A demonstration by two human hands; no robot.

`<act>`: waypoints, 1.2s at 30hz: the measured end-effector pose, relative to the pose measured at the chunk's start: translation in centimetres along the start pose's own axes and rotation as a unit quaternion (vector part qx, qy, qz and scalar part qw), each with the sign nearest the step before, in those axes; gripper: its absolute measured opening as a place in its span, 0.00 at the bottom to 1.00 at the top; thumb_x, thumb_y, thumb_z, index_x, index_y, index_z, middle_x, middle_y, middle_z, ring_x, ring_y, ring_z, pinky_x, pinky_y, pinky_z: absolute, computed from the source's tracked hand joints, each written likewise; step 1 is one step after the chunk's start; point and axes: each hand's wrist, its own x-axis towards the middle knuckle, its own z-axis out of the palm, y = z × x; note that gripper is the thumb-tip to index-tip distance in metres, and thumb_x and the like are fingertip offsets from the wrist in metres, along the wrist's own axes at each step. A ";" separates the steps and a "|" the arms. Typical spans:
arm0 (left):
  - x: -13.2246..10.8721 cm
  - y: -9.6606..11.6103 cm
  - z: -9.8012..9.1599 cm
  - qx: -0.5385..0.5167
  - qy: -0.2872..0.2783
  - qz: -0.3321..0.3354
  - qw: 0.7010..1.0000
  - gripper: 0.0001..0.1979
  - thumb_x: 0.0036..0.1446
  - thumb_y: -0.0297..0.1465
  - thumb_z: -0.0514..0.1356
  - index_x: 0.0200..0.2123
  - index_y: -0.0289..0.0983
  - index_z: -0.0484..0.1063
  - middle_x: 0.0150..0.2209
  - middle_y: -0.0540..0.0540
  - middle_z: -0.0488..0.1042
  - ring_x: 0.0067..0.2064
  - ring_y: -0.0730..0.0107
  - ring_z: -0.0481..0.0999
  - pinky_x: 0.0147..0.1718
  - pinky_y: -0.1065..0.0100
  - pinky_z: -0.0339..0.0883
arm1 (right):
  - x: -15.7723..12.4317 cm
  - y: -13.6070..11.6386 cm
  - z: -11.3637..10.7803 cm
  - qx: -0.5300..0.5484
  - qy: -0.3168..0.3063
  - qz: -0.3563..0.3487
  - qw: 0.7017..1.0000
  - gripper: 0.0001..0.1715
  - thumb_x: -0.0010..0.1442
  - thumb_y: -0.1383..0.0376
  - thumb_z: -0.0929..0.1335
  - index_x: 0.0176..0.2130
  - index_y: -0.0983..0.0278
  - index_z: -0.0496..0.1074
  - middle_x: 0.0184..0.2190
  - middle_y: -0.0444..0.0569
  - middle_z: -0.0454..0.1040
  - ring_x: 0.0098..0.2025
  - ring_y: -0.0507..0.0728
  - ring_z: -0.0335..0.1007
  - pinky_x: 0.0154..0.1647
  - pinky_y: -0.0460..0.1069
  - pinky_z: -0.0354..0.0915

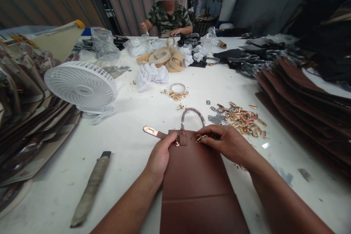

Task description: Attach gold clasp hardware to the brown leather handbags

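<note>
A brown leather bag panel [197, 175] lies in front of me, its looped handle [192, 111] wrapped in clear film. My left hand [161, 153] grips the panel's upper left edge, thumb on top beside a small gold fitting [178, 140]. A strap with a gold plate [150, 130] sticks out to the left of that hand. Between thumb and forefinger, my right hand [219, 138] pinches another gold metal fitting [199, 138] against the panel, right of the handle base. The fingers partly hide this fitting.
Loose gold fittings [246, 119] and grey metal plates [216, 119] lie to the right. A white fan [82, 87] and a wrapped tool [91, 190] are at left. Stacked brown pieces flank both sides. Beyond the tape rolls [164, 56], a co-worker [170, 18] sits across the table.
</note>
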 end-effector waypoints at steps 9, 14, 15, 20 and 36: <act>-0.2 0.1 0.1 -0.005 0.014 -0.008 1.000 0.19 0.54 0.36 0.68 0.46 0.30 0.80 0.40 0.39 0.83 0.41 0.51 0.84 0.45 0.59 0.78 | -0.1 -0.3 -0.7 -0.024 0.007 -0.006 1.000 0.11 0.65 0.64 0.70 0.45 0.55 0.82 0.43 0.42 0.81 0.44 0.59 0.77 0.48 0.51 0.70; -0.1 0.0 -0.1 0.004 0.007 -0.002 1.000 0.21 0.54 0.38 0.68 0.48 0.30 0.80 0.38 0.40 0.83 0.41 0.50 0.84 0.44 0.58 0.78 | -0.2 -0.6 -0.3 -0.034 0.006 -0.021 0.999 0.12 0.66 0.65 0.70 0.47 0.53 0.82 0.43 0.41 0.81 0.45 0.58 0.77 0.47 0.50 0.70; -0.1 0.0 -0.1 0.006 0.008 0.001 1.000 0.21 0.54 0.38 0.68 0.48 0.30 0.80 0.38 0.40 0.83 0.42 0.50 0.84 0.44 0.58 0.78 | -0.3 -0.6 -0.2 -0.036 0.006 -0.029 0.999 0.12 0.66 0.65 0.70 0.47 0.53 0.82 0.43 0.41 0.81 0.45 0.58 0.77 0.47 0.50 0.70; -0.1 -0.1 -0.1 0.012 0.019 0.018 1.000 0.21 0.53 0.37 0.69 0.47 0.30 0.80 0.41 0.40 0.82 0.43 0.51 0.83 0.46 0.60 0.77 | -0.3 -0.6 0.2 -0.048 0.002 -0.064 0.997 0.14 0.67 0.68 0.70 0.48 0.53 0.81 0.43 0.40 0.81 0.44 0.57 0.77 0.46 0.49 0.69; 0.0 -0.1 0.2 0.015 0.037 0.019 0.999 0.18 0.50 0.37 0.69 0.41 0.30 0.81 0.38 0.40 0.83 0.44 0.51 0.83 0.46 0.61 0.77 | -0.1 0.2 0.4 -0.028 0.007 -0.045 0.999 0.15 0.67 0.68 0.72 0.50 0.51 0.80 0.46 0.40 0.80 0.47 0.58 0.76 0.48 0.50 0.68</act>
